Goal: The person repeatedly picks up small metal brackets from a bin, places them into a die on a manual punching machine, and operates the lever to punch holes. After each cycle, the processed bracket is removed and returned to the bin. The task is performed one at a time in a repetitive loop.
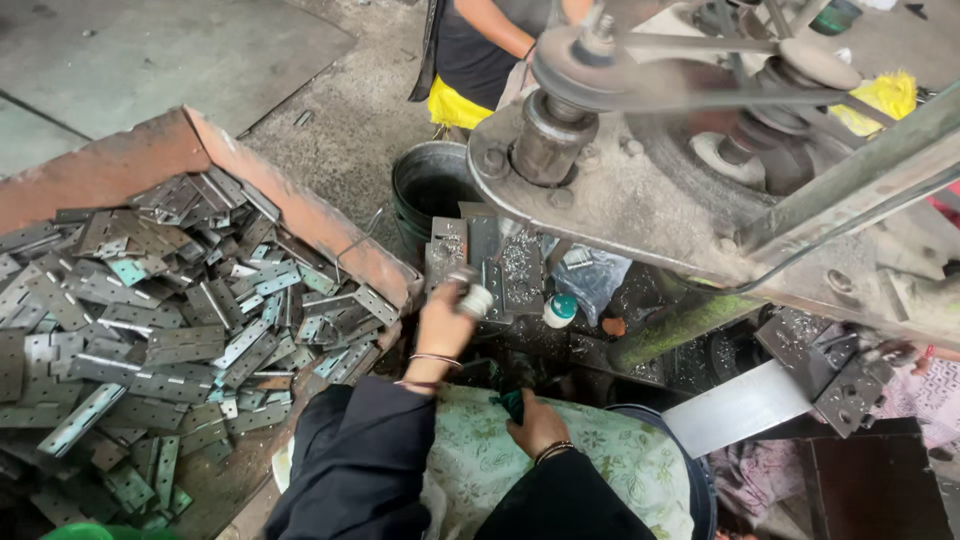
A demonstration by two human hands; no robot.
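A person in dark sleeves works beside a belt-driven drilling machine (640,130), seen from above. The left hand (443,325), bangles at the wrist, reaches forward to the machine's dark work block (485,262) and is closed around a small pale metal piece (476,298), held against the block just below the spindle (545,140). The right hand (535,425) rests lower down on the lap, over a pale floral cloth (590,465), its fingers curled around a small dark green object (512,403); what that object is cannot be told. The two hands are apart, one above the other. To the left, a rusty orange metal bin (300,205) is heaped with flat grey hinge plates (170,320), drilled with small holes. Metal shavings lie scattered over the block and the ledge around it, where a small white bottle with a teal cap (560,310) stands just right of the block. A dark bucket (430,190) stands behind the block, and another person in a dark top and yellow cloth (470,60) stands beyond it.
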